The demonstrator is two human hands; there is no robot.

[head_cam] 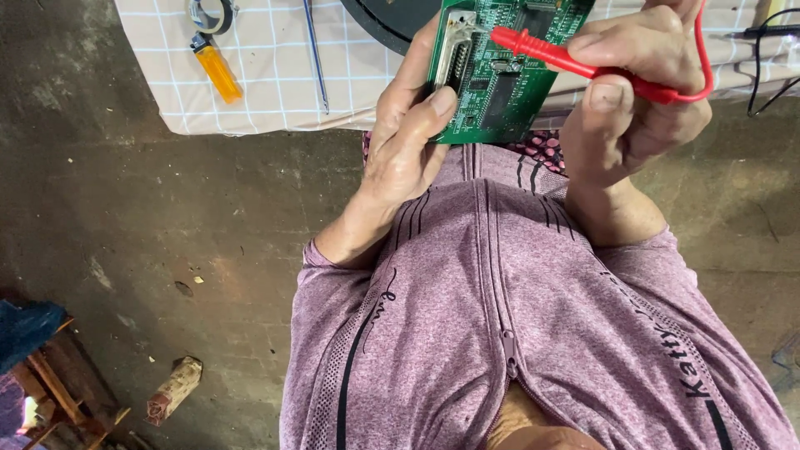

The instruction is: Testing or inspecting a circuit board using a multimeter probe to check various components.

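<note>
A left hand (408,137) grips a green circuit board (500,67) by its edge; the right hand (637,92) pinches a red test probe (550,54) against it.

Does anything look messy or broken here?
A stubby, chipped wooden block lies loose on the stained concrete floor, with small crumbs nearby. The green circuit board in the left hand looks undamaged.
</note>
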